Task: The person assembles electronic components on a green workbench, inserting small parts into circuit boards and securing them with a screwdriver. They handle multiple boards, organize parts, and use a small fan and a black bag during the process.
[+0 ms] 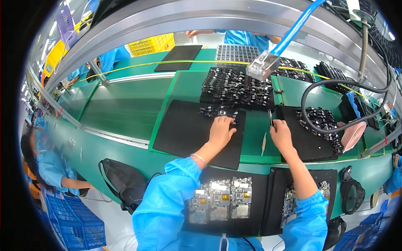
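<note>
My left hand (221, 131) lies over a black mat (184, 129), thumb apart from the fingers. Its fingertips touch the near edge of a short row of small dark electronic parts (213, 111). In my right hand (281, 136) is a slim pair of tweezers (270, 116), pointing away from me toward a dense block of small black and silver parts (236, 88). The tweezer tips end near that block's lower right corner; whether they grip anything is too small to tell. Between my hands a thin pale stick-like tool (264, 144) lies on the green surface.
Several bare circuit boards (220, 200) rest on a black pad close to me, with more circuit boards (289, 207) under my right forearm. A second mat of parts (320, 121) sits at the right beside a pink holder (354, 134). A blue network cable (295, 31) hangs overhead.
</note>
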A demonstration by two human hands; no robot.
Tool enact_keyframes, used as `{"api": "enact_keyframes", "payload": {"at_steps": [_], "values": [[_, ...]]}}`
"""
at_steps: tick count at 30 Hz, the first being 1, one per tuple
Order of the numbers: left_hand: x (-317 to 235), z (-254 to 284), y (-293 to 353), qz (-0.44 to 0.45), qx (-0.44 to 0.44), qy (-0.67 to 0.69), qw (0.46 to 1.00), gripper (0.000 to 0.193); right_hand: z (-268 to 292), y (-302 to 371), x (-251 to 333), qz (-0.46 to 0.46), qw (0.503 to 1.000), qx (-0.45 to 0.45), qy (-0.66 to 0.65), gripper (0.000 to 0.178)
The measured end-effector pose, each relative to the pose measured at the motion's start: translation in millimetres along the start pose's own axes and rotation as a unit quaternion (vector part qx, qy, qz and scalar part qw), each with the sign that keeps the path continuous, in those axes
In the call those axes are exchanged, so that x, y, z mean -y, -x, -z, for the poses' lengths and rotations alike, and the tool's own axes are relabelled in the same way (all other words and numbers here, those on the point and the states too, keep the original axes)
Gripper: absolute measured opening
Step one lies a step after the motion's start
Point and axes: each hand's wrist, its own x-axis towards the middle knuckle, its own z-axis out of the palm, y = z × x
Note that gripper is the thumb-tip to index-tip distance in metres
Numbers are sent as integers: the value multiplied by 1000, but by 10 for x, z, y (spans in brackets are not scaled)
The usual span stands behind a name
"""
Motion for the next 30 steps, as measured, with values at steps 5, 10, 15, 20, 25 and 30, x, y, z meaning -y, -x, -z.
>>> {"api": "enact_keyframes", "payload": {"at_steps": [5,10,15,20,25,30], "values": [[206,43,-53,47,54,70,995,20,396,399,209,-90,970,103,-202,21],[29,638,118,372,276,437,771,26,606,877,548,-83,950,219,-204,26],[-53,829,330,402,263,460,747,28,288,1084,591,-6,953,198,-231,23],[-301,970,605,321,184,410,834,28,291,1154,842,-7,952,209,-223,23],[-490,1175,777,245,168,315,901,26,385,1185,1038,8,951,233,-205,22],[-633,1312,910,208,147,280,926,24,418,1177,1201,-2,941,277,-196,20]]}}
